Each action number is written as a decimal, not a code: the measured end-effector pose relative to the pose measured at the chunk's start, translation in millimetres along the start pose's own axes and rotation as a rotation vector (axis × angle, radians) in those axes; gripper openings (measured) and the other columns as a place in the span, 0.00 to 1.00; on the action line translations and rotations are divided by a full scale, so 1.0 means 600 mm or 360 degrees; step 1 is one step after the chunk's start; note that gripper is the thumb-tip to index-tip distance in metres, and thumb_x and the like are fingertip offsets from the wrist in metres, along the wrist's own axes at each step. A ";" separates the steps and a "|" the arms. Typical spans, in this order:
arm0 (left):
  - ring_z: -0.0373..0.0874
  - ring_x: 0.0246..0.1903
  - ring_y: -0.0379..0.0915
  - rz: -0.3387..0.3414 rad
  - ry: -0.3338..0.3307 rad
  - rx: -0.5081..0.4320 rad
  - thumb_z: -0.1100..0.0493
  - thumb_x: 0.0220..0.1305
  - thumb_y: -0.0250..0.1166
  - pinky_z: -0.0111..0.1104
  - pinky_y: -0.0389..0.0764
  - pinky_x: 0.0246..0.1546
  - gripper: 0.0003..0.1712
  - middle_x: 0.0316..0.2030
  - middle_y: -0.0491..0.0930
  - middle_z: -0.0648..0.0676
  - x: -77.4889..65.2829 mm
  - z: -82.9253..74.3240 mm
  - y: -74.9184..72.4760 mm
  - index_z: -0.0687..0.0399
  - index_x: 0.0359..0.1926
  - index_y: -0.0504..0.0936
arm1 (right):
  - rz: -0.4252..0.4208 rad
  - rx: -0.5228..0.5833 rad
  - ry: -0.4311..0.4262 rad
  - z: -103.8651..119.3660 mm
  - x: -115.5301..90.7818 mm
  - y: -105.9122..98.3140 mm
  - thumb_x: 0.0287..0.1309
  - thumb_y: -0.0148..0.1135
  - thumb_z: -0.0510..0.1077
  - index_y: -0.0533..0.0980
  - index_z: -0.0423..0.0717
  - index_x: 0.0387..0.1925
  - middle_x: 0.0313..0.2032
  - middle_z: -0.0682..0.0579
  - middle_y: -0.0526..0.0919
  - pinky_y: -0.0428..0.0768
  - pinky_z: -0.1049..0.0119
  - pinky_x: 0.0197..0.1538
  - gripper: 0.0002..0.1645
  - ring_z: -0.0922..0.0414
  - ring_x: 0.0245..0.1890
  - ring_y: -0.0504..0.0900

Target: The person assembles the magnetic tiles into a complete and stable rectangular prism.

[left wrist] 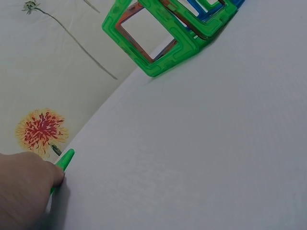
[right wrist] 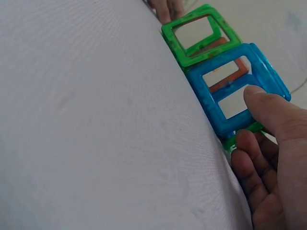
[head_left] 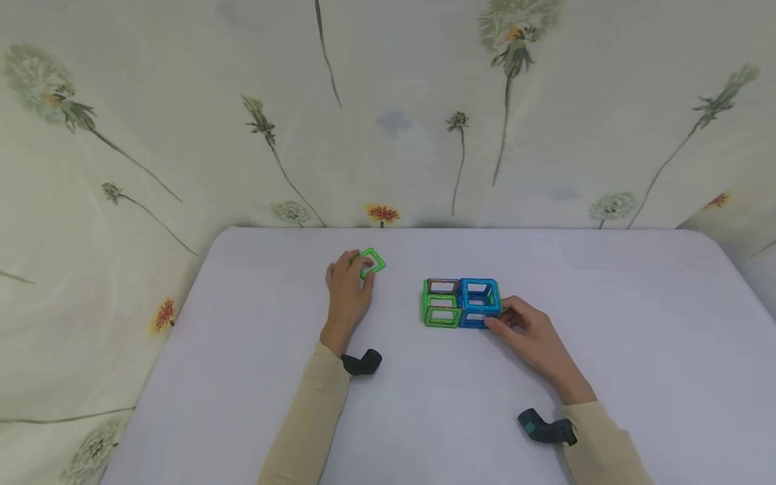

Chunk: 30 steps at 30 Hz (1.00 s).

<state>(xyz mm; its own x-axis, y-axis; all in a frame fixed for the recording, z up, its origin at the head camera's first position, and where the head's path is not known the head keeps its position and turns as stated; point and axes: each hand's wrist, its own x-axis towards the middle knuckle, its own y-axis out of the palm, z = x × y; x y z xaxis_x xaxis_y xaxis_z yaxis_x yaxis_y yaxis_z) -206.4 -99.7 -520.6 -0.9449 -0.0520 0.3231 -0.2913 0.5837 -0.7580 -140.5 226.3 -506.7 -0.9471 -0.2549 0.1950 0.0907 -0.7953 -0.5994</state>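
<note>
In the head view my left hand [head_left: 349, 289] pinches a green square magnetic tile [head_left: 379, 257] between thumb and fingers, left of a joined tile structure. The left wrist view shows that tile [left wrist: 66, 159] edge-on, partly behind the hand. The structure has a blue box [head_left: 480, 310] on the right and a green section [head_left: 443, 308] with an orange-brown tile on the left. At its right end my right hand [head_left: 533, 337] holds the blue box. The right wrist view shows the thumb on a blue face [right wrist: 209, 103] and the other fingers curled by a green edge below.
A white-covered table [head_left: 424, 417] carries everything. Behind it hangs a pale cloth [head_left: 394, 87] printed with dandelions and flowers. Black camera mounts [head_left: 362, 362] are strapped at both wrists.
</note>
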 end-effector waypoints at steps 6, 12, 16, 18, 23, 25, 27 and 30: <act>0.52 0.64 0.62 -0.0001 0.0019 -0.0008 0.60 0.63 0.62 0.54 0.51 0.68 0.12 0.60 0.71 0.57 0.000 -0.001 0.001 0.53 0.47 0.79 | -0.0004 0.0022 -0.0011 -0.027 0.000 0.005 0.58 0.64 0.49 0.74 0.59 0.44 0.33 0.61 0.79 0.75 0.80 0.35 0.12 0.64 0.30 0.77; 0.52 0.63 0.64 0.0017 0.0031 -0.0002 0.58 0.63 0.62 0.52 0.52 0.69 0.12 0.59 0.72 0.56 0.000 -0.002 0.000 0.52 0.47 0.79 | 0.0000 0.0026 -0.0014 -0.026 0.000 0.004 0.58 0.64 0.48 0.74 0.58 0.44 0.32 0.60 0.79 0.75 0.80 0.35 0.12 0.64 0.30 0.77; 0.49 0.62 0.66 0.0038 0.0053 0.0016 0.56 0.62 0.63 0.50 0.55 0.68 0.13 0.58 0.73 0.54 0.001 -0.002 0.001 0.50 0.47 0.80 | 0.0003 0.0031 -0.0007 -0.027 0.001 0.005 0.58 0.64 0.48 0.75 0.57 0.43 0.32 0.59 0.79 0.75 0.79 0.35 0.11 0.64 0.29 0.77; 0.48 0.62 0.66 0.0058 0.0067 0.0025 0.55 0.61 0.64 0.49 0.56 0.68 0.13 0.58 0.74 0.52 0.001 -0.003 0.001 0.48 0.47 0.80 | 0.0006 0.0027 0.0001 -0.026 0.001 0.005 0.58 0.64 0.47 0.75 0.56 0.43 0.32 0.58 0.79 0.75 0.80 0.35 0.11 0.64 0.29 0.77; 0.48 0.62 0.66 0.0096 0.0065 -0.0022 0.54 0.61 0.64 0.48 0.57 0.67 0.13 0.59 0.74 0.51 0.001 -0.005 0.000 0.46 0.47 0.80 | 0.0007 -0.0013 0.0016 -0.012 0.001 0.003 0.58 0.64 0.43 0.75 0.51 0.44 0.32 0.56 0.78 0.74 0.80 0.35 0.12 0.63 0.29 0.76; 0.48 0.62 0.66 0.0105 0.0072 -0.0088 0.54 0.60 0.64 0.49 0.59 0.67 0.13 0.59 0.74 0.50 0.001 -0.005 0.000 0.46 0.47 0.80 | 0.0007 -0.0016 0.0021 0.002 0.000 0.000 0.58 0.64 0.41 0.75 0.49 0.44 0.31 0.55 0.78 0.74 0.79 0.35 0.12 0.62 0.29 0.76; 0.48 0.62 0.66 0.0112 0.0094 -0.0167 0.54 0.60 0.64 0.49 0.61 0.66 0.12 0.59 0.74 0.50 0.000 -0.006 0.000 0.46 0.46 0.81 | 0.0011 -0.0020 0.0026 0.017 -0.001 -0.004 0.58 0.64 0.40 0.75 0.47 0.44 0.31 0.54 0.79 0.74 0.79 0.35 0.12 0.61 0.28 0.76; 0.47 0.61 0.68 0.0116 0.0153 -0.0259 0.55 0.60 0.64 0.50 0.64 0.65 0.13 0.58 0.74 0.51 0.000 -0.005 0.001 0.47 0.46 0.81 | 0.0020 -0.0031 0.0027 0.035 -0.002 -0.008 0.58 0.63 0.40 0.75 0.46 0.43 0.31 0.53 0.79 0.74 0.79 0.34 0.11 0.62 0.28 0.76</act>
<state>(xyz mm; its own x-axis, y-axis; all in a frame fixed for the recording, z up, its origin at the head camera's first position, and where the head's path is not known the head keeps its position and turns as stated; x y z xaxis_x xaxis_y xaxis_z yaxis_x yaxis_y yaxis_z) -206.3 -96.9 -519.1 -0.9418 0.0681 0.3292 -0.1873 0.7069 -0.6820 -133.1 218.9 -487.5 -0.9511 -0.2552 0.1741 0.0968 -0.7813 -0.6166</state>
